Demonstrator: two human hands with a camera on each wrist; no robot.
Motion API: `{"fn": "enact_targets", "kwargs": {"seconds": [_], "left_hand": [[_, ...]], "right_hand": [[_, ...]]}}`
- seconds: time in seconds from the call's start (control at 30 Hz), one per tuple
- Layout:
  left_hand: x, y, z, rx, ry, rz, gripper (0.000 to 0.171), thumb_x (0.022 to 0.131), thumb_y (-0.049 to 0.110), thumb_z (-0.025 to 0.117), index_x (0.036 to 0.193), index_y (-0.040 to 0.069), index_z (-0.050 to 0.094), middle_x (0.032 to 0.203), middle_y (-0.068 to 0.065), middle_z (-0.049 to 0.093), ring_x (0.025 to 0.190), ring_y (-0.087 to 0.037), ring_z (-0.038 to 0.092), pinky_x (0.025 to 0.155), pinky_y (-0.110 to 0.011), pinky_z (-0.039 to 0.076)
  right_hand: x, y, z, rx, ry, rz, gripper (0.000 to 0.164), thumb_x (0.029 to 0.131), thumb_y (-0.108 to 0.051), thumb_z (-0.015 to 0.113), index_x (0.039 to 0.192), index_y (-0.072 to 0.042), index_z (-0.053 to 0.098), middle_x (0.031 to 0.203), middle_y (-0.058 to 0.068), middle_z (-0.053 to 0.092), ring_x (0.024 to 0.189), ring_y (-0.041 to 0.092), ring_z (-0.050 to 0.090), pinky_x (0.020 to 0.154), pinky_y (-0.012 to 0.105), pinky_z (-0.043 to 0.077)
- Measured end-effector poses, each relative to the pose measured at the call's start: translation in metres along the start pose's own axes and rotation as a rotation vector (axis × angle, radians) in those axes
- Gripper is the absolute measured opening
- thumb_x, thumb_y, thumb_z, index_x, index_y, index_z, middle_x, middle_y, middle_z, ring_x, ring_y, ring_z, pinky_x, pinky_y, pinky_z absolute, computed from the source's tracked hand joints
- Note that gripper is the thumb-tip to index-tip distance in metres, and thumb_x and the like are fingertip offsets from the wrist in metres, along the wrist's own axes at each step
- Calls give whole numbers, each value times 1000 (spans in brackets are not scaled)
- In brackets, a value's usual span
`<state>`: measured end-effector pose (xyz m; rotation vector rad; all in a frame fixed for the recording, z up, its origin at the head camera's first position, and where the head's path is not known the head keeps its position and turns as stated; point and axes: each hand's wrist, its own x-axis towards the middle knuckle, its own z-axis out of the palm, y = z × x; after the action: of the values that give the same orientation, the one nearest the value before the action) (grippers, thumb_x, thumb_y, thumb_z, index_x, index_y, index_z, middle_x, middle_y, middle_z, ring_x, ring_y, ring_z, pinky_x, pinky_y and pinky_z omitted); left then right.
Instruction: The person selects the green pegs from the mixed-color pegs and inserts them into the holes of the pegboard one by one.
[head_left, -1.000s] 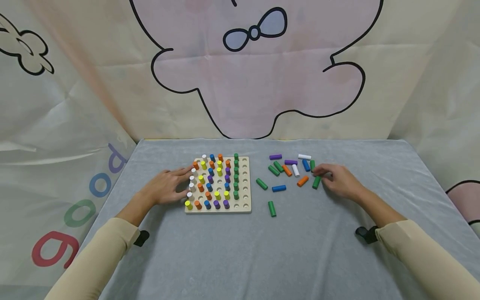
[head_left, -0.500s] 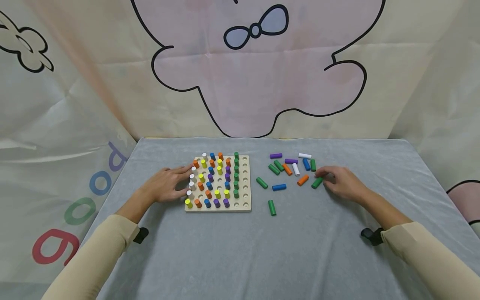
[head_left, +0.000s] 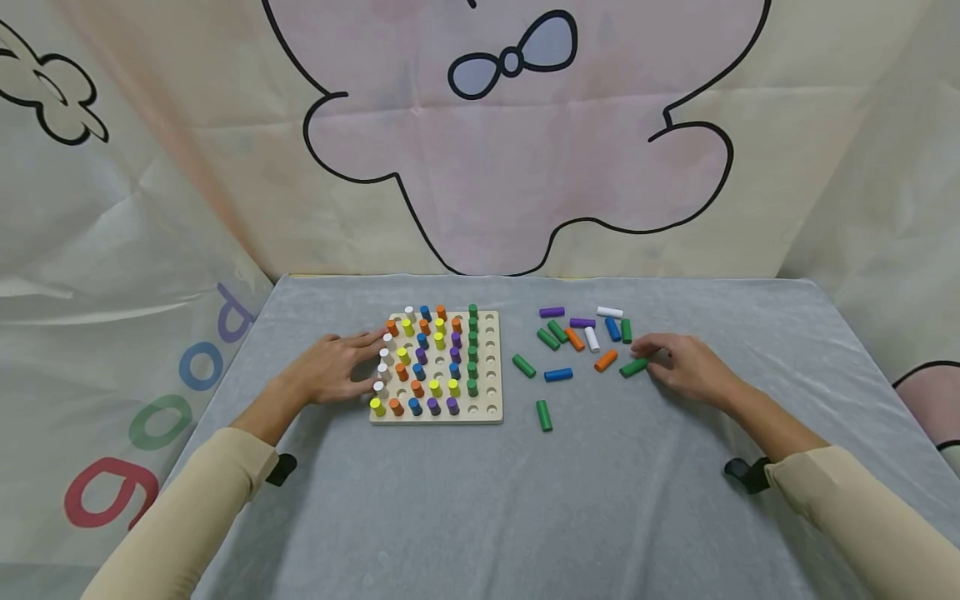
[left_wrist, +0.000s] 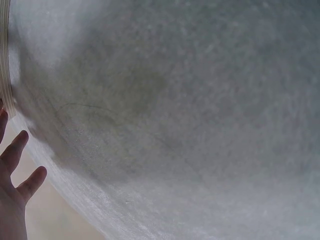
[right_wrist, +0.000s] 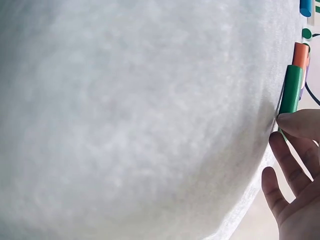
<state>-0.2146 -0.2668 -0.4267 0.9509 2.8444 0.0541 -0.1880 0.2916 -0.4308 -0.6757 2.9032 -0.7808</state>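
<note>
Clock directions were taken with twelve lying away from the person. A green peg (head_left: 632, 368) lay on the cloth-covered bench (head_left: 480, 508) at three o'clock of the pegboard (head_left: 482, 367), well apart from it. One second earlier its length had run roughly from one to seven; at inspection it ran nearer two to eight. Its upper end met the right hand (head_left: 686, 367), which had drawn back slightly towards four. In the right wrist view one digit's tip overlapped that end while other fingers stood apart; whether the peg was truly pinched I could not tell. An orange peg (head_left: 606, 361) lay close by at nine.

The left hand (head_left: 332, 367) was spread along the pegboard's nine o'clock edge, with no evident shift over that second. The standing pegs likewise showed no change: the green column (head_left: 472, 338) counted six, its six o'clock hole vacant, and the outermost column at three o'clock held none.

Assessment: the turn appeared to bring the peg's end to the fingertips. Handling had therefore advanced, but filling of the board had not, the peg apparently not yet lifted.
</note>
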Motion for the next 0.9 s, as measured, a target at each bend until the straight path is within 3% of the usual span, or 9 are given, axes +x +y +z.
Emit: {"fn": "enact_targets", "kwargs": {"seconds": [0.4,0.9], "left_hand": [[0,-1,3,6,19,5,74,93,56,53,150,9,45,157,-12,37,135,-35,48,100,-61,41],[0,1,1,4,21,1,73,93,54,54,149,8,46,157,-12,37,137,-36,46,100,-61,41]], "right_hand": [[0,-8,-7,19,19,-27,34,86,8,68,119,1,65,104,10,73,97,30,67,85,56,51],[7,-26,1,13,136,-123,30,86,4,72,115,0,68,97,6,74,89,23,67,78,50,54]]}}
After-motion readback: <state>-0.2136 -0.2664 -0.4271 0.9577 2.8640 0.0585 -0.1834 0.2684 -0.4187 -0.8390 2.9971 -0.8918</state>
